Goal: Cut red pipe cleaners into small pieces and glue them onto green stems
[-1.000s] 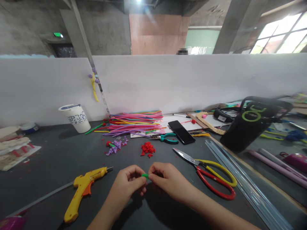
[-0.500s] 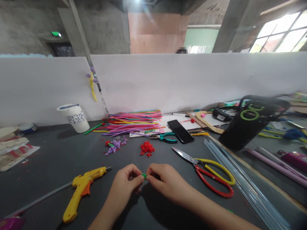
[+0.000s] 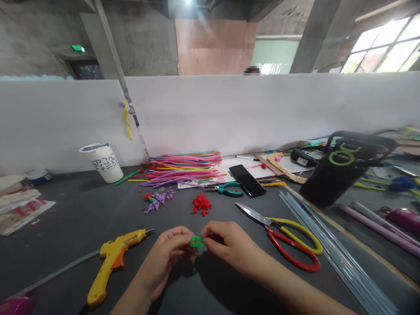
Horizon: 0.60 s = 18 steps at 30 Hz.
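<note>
Left hand [image 3: 169, 251] and right hand [image 3: 226, 240] are bare (forearms [image 3: 278, 275] too, seemingly)

Green loop [image 3: 197, 246] matt; scissor blades [image 3: 252, 213] shiny metal; phone [image 3: 247, 180] glossy.

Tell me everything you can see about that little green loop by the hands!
The green loop is a small, bright green strip bent into a long, rounded ring with a gap in the middle. It looks soft and bendy, maybe fuzzy. It stretches sideways above the dark table, nearer than the red pile. The right hand pinches its right end between its fingers. The left hand is at its other end, though whether it grips is unclear.
</note>
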### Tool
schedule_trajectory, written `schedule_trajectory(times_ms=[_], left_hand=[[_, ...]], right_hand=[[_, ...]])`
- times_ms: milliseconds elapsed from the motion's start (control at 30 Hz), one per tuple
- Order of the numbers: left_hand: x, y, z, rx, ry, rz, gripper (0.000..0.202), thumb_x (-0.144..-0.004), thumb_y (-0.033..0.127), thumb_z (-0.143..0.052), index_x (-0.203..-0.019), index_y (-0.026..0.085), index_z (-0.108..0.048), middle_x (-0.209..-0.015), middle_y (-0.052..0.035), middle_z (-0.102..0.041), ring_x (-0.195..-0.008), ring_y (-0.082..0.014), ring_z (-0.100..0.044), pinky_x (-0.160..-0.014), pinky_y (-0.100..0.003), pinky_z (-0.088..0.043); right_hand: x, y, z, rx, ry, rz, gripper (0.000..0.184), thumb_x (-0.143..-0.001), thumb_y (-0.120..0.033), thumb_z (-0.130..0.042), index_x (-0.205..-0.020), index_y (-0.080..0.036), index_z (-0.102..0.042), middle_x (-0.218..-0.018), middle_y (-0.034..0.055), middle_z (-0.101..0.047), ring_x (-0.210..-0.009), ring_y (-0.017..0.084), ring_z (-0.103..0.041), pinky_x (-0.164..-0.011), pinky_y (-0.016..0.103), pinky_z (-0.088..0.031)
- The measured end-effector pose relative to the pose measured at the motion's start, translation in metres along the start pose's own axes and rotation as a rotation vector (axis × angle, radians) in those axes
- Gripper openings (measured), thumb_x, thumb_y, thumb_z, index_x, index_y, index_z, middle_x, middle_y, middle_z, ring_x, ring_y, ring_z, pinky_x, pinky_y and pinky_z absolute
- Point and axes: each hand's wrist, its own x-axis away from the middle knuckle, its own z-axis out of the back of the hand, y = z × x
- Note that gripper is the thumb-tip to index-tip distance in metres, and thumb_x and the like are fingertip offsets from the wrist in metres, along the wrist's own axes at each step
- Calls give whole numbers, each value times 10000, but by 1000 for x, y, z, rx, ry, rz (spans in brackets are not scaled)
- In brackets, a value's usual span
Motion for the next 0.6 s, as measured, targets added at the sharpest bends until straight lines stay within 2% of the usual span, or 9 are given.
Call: schedule_trajectory(times_ms=[100,233,333,433,500,600], left_hand=[[-1,-3,0,36,-73,89,209,-724,303,-605,-635,116,-634,-631,-37,-590,-600,-130,-538,-581,-233,-405],[-4,-9,0,96,8,122,126,-650,214,-666,-580,125,-610,-582,4,-544,-546,-95,-484,-551,-204,-378],[-4,-10,-1,149,1,121,116,-679,194,-628,-592,120,-607,-593,-2,-543,-557,-93,-476,-551,-202,-372],[-2,-9,-2,151,-94,157,123,-705,199,-596,-613,118,-596,-606,-9,-543,-559,-99,-483,-543,-210,-372],[0,-8,-1,86,-135,155,160,-720,210,-571,-586,124,-568,-572,0,-518,-518,-93,-461,-518,-210,-358],[1,-4,1,-45,-123,135,219,-732,224,-550,-533,142,-510,-505,24,-459,-460,-84,-405,-482,-208,-334]], right_hand=[[1,1,-1,280,6,143,150,-842,-163,-459,-791,-181,-600,-732,3,-603,-659,113,-519,-600,195,-344],[2,3,-2,568,1,305,140,-864,-190,-453,-818,-180,-585,-757,23,-594,-682,135,-497,-587,231,-316],[3,5,-1,590,32,361,151,-873,-163,-428,-819,-179,-568,-755,23,-594,-676,136,-475,-590,241,-308],[3,5,0,556,60,395,169,-887,-177,-410,-821,-177,-565,-751,21,-596,-665,137,-465,-595,248,-308],[4,4,0,521,61,400,175,-891,-192,-412,-818,-175,-569,-752,23,-602,-673,137,-471,-599,245,-313],[4,1,0,489,59,394,186,-889,-190,-408,-816,-177,-579,-749,30,-607,-685,139,-482,-602,239,-318]])
